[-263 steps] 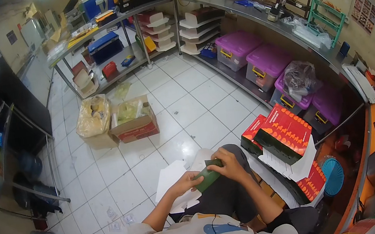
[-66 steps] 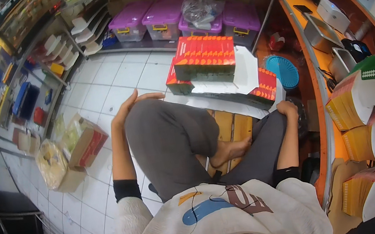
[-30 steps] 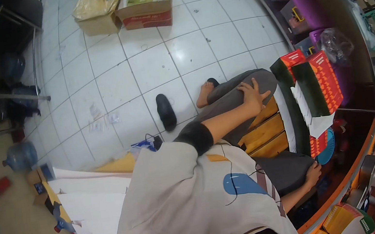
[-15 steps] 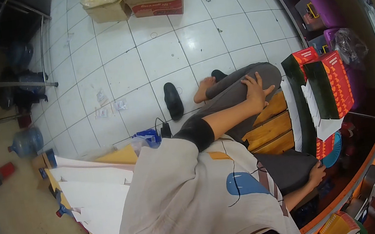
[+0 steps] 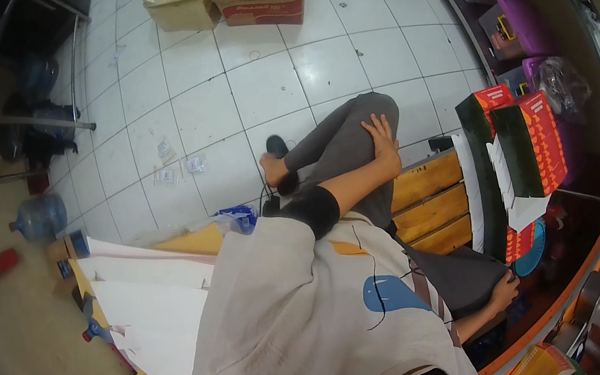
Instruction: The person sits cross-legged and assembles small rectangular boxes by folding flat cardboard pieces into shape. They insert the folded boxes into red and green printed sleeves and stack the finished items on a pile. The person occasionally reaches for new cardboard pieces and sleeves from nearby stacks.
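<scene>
My left hand (image 5: 385, 144) rests on my raised left knee in grey trousers (image 5: 342, 130), its fingers spread and nothing in them. Lower right, my right hand (image 5: 503, 292) lies over the other knee with its fingers apart and bent around the edge; it holds nothing that shows. My bare left foot (image 5: 273, 168) is over a black shoe (image 5: 276, 145) on the tiled floor, covering its middle. Just beyond the right knee stand red and black cardboard boxes (image 5: 529, 147), one with white flaps standing out. A blue-green round basket (image 5: 531, 249) is partly hidden beside them.
I sit by a slatted wooden bench (image 5: 431, 207). Large white sheets (image 5: 151, 313) lie at my left. Small clear packets (image 5: 194, 164) are on the floor. Two filled cartons (image 5: 260, 7) stand farther off. Purple-lidded bins (image 5: 507, 33) line the right; a water jug (image 5: 43, 223) stands left.
My left knee has swung left with the hand still on it. The bare foot has moved left onto the shoe. The other shoe is now hidden. My right hand stays on its knee.
</scene>
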The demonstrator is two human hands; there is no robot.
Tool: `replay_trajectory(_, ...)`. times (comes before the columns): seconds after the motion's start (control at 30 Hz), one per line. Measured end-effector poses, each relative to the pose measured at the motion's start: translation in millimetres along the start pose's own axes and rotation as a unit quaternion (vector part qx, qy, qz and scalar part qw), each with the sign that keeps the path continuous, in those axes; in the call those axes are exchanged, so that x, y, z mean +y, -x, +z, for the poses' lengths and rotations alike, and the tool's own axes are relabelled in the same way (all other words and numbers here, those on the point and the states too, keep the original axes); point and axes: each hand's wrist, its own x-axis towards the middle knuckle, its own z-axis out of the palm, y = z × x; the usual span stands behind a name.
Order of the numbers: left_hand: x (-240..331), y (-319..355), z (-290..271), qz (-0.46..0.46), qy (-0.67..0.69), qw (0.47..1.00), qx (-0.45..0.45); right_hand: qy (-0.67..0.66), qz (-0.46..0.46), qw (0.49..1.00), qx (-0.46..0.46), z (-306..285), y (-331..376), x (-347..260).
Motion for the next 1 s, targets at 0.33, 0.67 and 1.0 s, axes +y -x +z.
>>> replay_trajectory(0.33,22.0,8.4,-13.7,0.033,-0.086,0.996,-0.001,-0.017,-0.009,0.999,0.031,10.4,0.9,14.4)
replay_trajectory(0.67,-63.7,20.0,-24.4,-0.004,0.052,0.991,0.126,-0.046,-0.181,0.962,0.198,-25.6,74.7,-91.3)
replay_trajectory(1.0,-129.9,-57.6,-32.7,0.21,0.199,0.956,0.04,-0.157,-0.247,0.945,0.145,126.1,141.8,-286.0)
